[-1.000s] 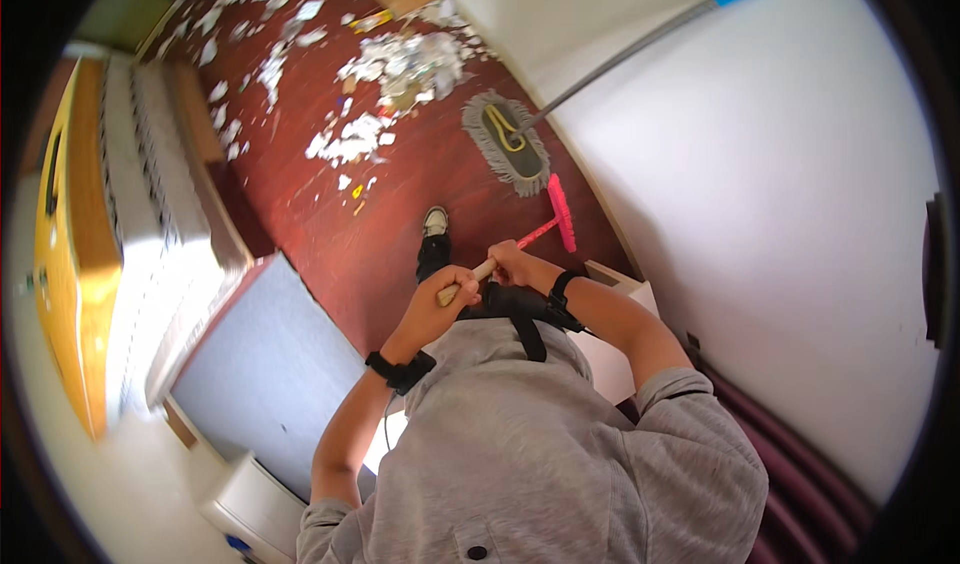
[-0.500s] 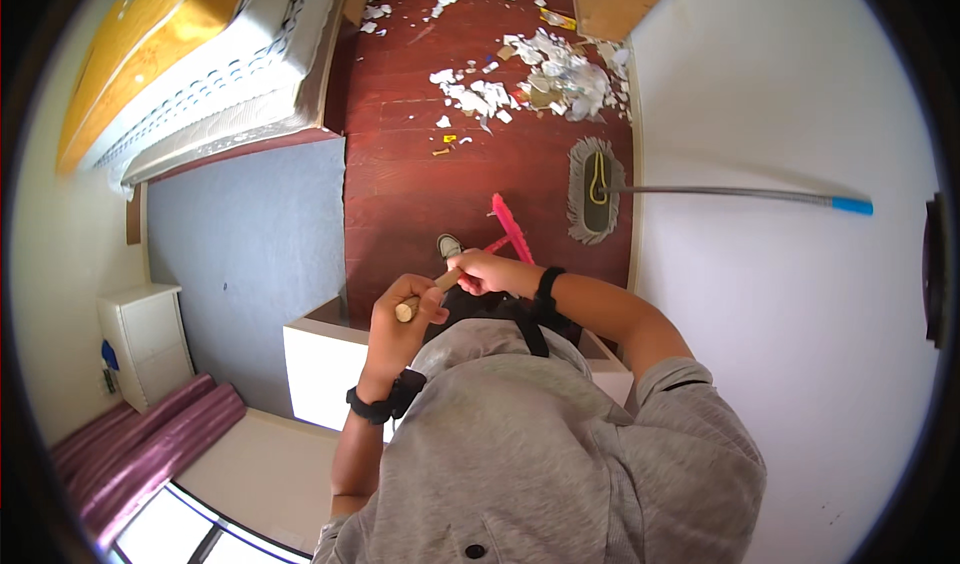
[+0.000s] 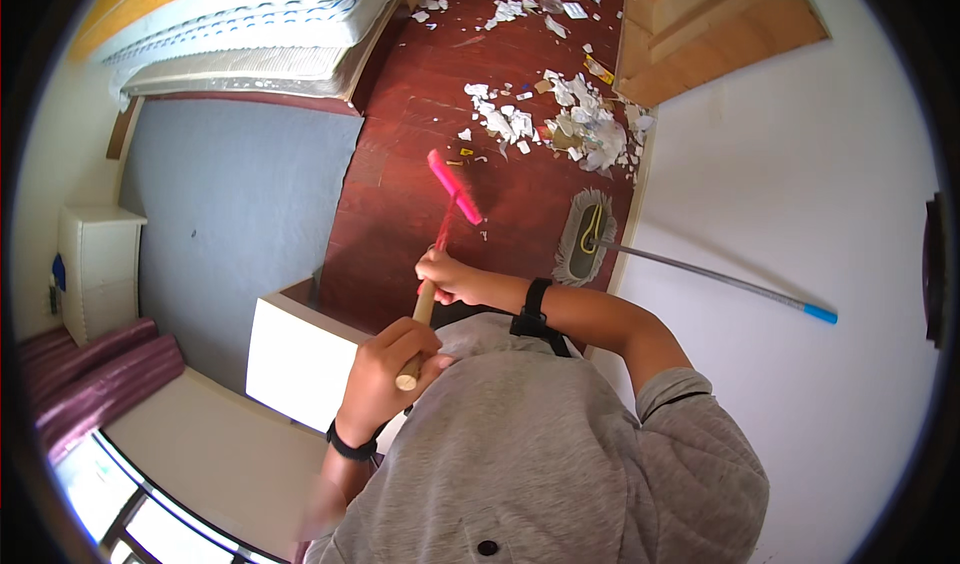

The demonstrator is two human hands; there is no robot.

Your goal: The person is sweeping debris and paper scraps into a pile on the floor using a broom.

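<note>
Swung forward from beside the shoe half a second ago, the pink broom [image 3: 456,190] now has its head near some small yellow scraps [image 3: 455,158] on the red floor [image 3: 385,219]; whether it touches, I can't tell. The left hand [image 3: 376,366] has its fingers wrapped around the wooden handle's butt end, the right hand [image 3: 448,276] grasping further down. White paper litter [image 3: 590,129] lies beyond, near a grey mop [image 3: 583,254].
</note>
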